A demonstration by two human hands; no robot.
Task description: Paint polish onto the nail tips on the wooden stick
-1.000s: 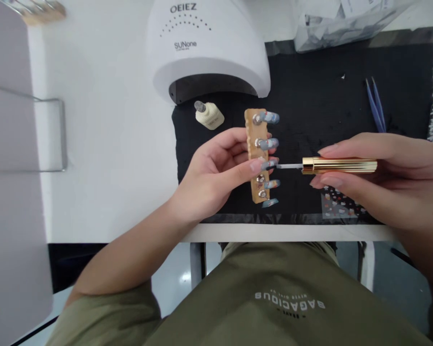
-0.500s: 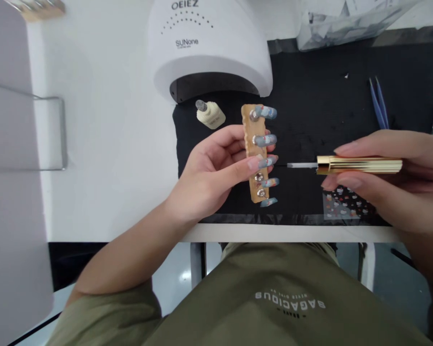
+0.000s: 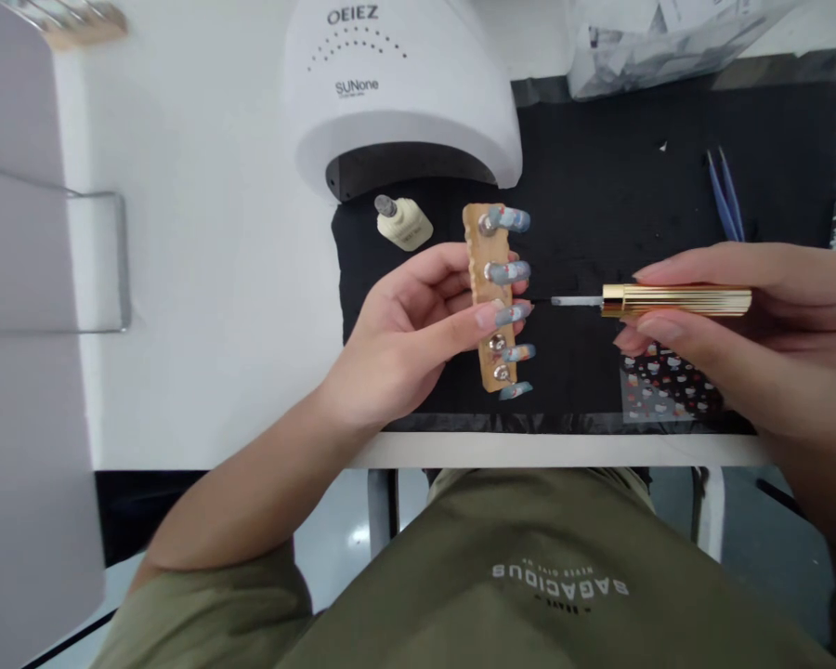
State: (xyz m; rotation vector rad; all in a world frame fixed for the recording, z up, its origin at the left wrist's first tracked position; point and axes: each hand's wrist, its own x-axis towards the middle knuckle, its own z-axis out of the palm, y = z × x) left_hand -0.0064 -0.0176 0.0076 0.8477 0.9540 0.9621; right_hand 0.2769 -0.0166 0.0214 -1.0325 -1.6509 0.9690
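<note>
My left hand grips a narrow wooden stand between thumb and fingers. Several blue-grey decorated nail tips stick out from the stand's right side. From the right, my right hand pinches the ribbed gold handle of a thin brush. The brush's pale shaft points left, its fine dark tip close to the middle nail tip; whether they touch cannot be made out. A cream bottle with a grey top lies beyond my left hand.
A white lamp stands at the back on a black mat. Blue tweezers and a clear sticker sheet lie at the right. A plastic bag is at the back right, a metal wire frame at the left.
My right hand has moved slightly left and away from me with the brush, so its tip is nearer the middle nail tip. The left hand keeps its hold on the stand.
</note>
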